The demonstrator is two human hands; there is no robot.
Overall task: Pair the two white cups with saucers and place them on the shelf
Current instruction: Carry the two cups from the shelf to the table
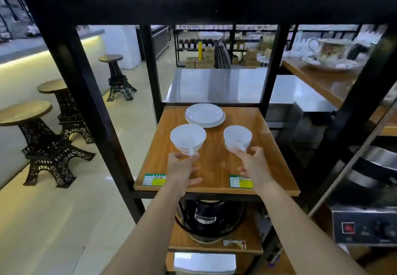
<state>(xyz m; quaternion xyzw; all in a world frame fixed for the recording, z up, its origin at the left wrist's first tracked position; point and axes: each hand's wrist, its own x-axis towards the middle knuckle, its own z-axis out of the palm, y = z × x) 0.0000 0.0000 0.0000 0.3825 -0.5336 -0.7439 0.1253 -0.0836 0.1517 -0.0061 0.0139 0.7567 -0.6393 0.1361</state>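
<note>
cups: two, white, held above the wooden shelf [266, 145]. left hand [180, 167] fingers pinch the left cup [188, 138] handle; right hand [254, 164] fingers pinch the right cup [237, 138] handle. saucers [204, 115]: stacked at shelf rear, count unclear.

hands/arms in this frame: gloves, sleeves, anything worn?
Nothing worn that shows. The left hand and right hand are bare, with no gloves, and no rings are visible. Both forearms are uncovered down to the bottom edge of the picture: no sleeves, watch, bands or markers in view.
</note>
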